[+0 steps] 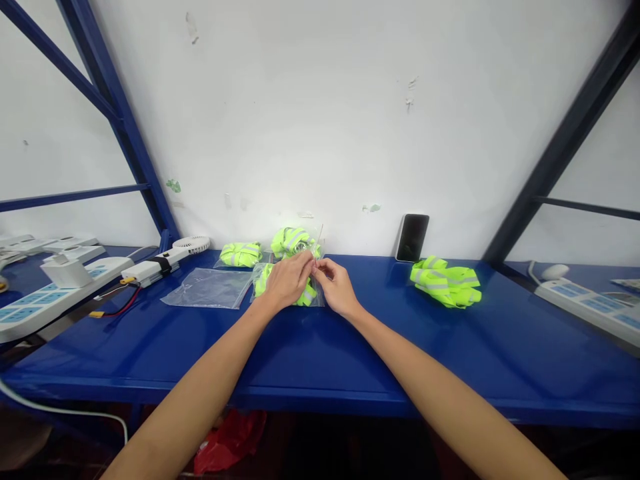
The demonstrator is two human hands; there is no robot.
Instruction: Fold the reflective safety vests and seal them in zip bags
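Note:
My left hand (289,280) and my right hand (338,285) meet with fingertips pinched together at the right-hand edge of a transparent plastic bag. Inside that bag is a folded neon-yellow reflective vest (306,296), partly hidden by my left hand, which rests over it. Both hands have their fingers closed on the bag's edge. Just behind them lies another bagged neon vest (290,240). To its left sits one more bagged vest (241,254). A flat transparent bag (207,288) lies left of my left hand. Farther right, a loosely bundled neon vest (447,283) lies unbagged.
A dark-screened phone (413,237) leans against the white wall. Power strips (55,293), a small white fan (193,244) and cables occupy the left side. Another power strip (590,303) is at the right. The blue table (350,360) has blue metal posts behind it.

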